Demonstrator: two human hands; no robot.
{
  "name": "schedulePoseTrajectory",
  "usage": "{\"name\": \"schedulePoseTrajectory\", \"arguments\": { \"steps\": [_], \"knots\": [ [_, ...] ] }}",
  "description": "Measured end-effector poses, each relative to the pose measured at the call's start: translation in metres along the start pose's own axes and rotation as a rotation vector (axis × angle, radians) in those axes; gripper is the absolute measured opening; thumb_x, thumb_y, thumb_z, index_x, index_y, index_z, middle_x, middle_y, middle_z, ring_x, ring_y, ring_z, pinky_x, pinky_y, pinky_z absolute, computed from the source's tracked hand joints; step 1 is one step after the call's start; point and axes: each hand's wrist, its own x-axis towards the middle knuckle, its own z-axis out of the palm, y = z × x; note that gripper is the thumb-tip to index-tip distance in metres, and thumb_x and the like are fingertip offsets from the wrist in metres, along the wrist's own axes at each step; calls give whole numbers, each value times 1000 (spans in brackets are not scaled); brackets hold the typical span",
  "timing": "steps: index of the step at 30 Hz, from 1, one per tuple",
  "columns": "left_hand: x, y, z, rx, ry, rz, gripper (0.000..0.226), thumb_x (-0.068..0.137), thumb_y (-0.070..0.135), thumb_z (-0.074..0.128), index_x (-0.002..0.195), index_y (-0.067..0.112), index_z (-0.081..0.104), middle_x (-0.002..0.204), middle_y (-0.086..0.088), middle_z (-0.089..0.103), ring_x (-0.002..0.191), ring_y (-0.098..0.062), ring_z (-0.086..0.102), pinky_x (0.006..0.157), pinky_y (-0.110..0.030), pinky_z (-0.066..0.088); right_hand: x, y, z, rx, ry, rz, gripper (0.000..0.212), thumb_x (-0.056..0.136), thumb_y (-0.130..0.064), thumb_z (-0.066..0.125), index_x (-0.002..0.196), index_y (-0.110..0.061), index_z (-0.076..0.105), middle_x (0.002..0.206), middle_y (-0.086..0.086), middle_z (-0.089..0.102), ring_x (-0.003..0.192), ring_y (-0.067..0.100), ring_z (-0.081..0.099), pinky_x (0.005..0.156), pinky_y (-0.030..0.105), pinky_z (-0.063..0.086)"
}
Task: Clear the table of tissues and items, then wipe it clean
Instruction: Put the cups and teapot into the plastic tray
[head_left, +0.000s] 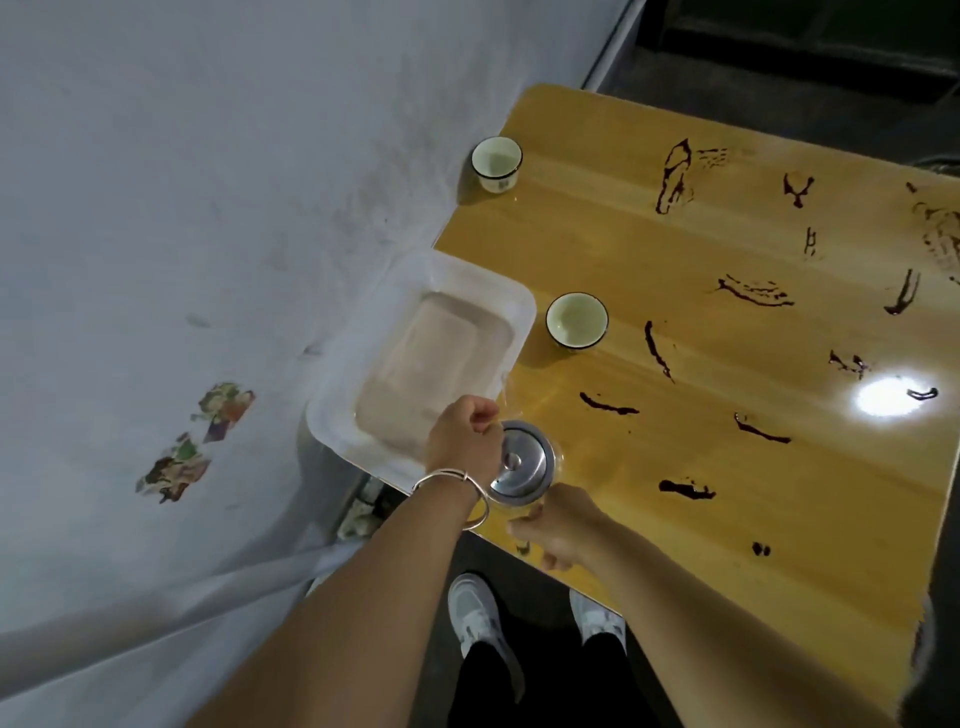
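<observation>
Both hands grasp the glass teapot (524, 470) at the table's (727, 467) near edge, left hand (462, 447) at its rim, right hand (566, 525) at its side; it looks fragile and slippery, best held by the body.

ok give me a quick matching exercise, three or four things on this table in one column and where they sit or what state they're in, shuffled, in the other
Things:
1. far enamel cup
2. near enamel cup
3. white tray
4. glass pot with steel lid

Places or states:
A. between both hands at the table's near edge
B. hanging partly over the table's left edge
C. at the far left corner, by the wall
D. just right of the tray

Pairs: 1-C, 2-D, 3-B, 4-A
</observation>
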Motion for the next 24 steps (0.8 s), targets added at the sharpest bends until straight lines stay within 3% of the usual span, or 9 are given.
{"name": "schedulePoseTrajectory", "arguments": {
  "steps": [3, 6, 9, 14, 19, 24],
  "knots": [
    [5, -3, 1, 27, -49, 9, 20, 87, 9, 52, 102, 14, 63, 94, 3, 61, 82, -10, 55, 70, -14, 39, 2, -1, 8, 196, -8, 33, 18, 88, -16, 61, 93, 0, 57, 72, 12, 62, 52, 14, 58, 49, 21, 47],
    [6, -5, 2, 47, -59, 16, 19, 87, 8, 52, 100, 14, 64, 91, 3, 61, 79, -11, 55, 69, -16, 40, 2, 1, 11, 400, -12, 75, 9, 87, -7, 61, 89, 1, 57, 64, 11, 59, 42, 11, 59, 39, 18, 43],
    [4, -3, 4, 22, -50, 4, 18, 86, 8, 53, 99, 13, 65, 89, 2, 62, 77, -11, 56, 68, -17, 42, -2, 8, 4, 472, -32, 68, 5, 89, -7, 60, 89, -2, 59, 69, 13, 62, 48, 15, 62, 42, 21, 48],
    [-5, 12, 8, 0, 8, 51, 16, 84, 8, 54, 90, 14, 67, 83, 3, 62, 79, -13, 55, 73, -22, 43, -24, 17, -38, 318, -123, 21, 6, 91, -9, 58, 88, -4, 59, 73, 12, 63, 51, 16, 61, 49, 24, 54],
    [-9, 42, -4, -59, 127, 153, 16, 87, 17, 54, 87, 11, 68, 79, 0, 60, 74, -14, 52, 63, -16, 36, -48, -6, -89, 83, -154, -68, 12, 90, -13, 59, 80, -7, 61, 74, 10, 67, 46, 11, 59, 48, 20, 47],
    [4, 52, -40, 5, 341, 187, 29, 90, 25, 48, 84, 4, 67, 86, -13, 63, 75, -21, 50, 66, -26, 34, -52, -57, -98, -60, -100, -187, 18, 88, -16, 59, 73, -9, 62, 68, 3, 66, 43, 8, 52, 49, 19, 38]
  ]
}}
